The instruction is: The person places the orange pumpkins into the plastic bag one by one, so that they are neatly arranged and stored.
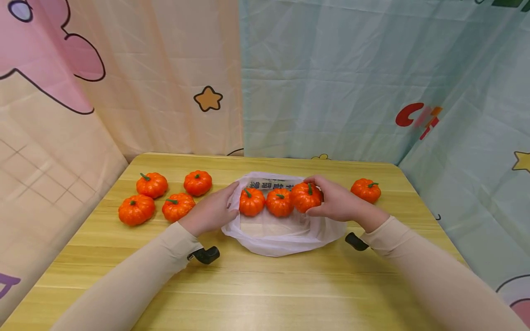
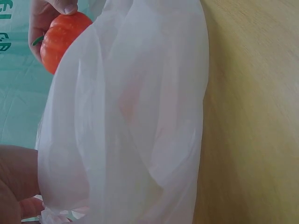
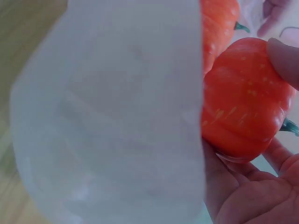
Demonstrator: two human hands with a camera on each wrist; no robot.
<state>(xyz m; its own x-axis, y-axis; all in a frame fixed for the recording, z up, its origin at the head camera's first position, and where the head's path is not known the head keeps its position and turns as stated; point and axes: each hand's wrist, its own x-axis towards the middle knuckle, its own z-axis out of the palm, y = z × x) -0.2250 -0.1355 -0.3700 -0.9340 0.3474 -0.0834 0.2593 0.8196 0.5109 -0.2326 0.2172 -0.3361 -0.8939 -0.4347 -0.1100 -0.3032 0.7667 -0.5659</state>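
Note:
My right hand [image 1: 337, 202] grips a small orange pumpkin [image 1: 305, 197] by its sides, over the right part of an open white plastic bag [image 1: 275, 248]. Its green stem [image 3: 289, 126] points toward the palm in the right wrist view. At the bag's left edge, my left hand [image 1: 213, 209] holds the rim between thumb and fingers; bunched plastic shows beside them in the left wrist view. Inside the bag sit two more pumpkins, one on the left [image 1: 251, 202] and one in the middle [image 1: 279, 203]. Dark printed characters mark the bag's far inner side.
Several pumpkins stand on the wooden table [image 1: 265, 294] left of the bag, including a front one [image 1: 136, 210] and a back one [image 1: 198, 183]. Another pumpkin [image 1: 366, 191] lies to the right. Printed curtains [image 1: 331, 82] hang behind the table and along both sides.

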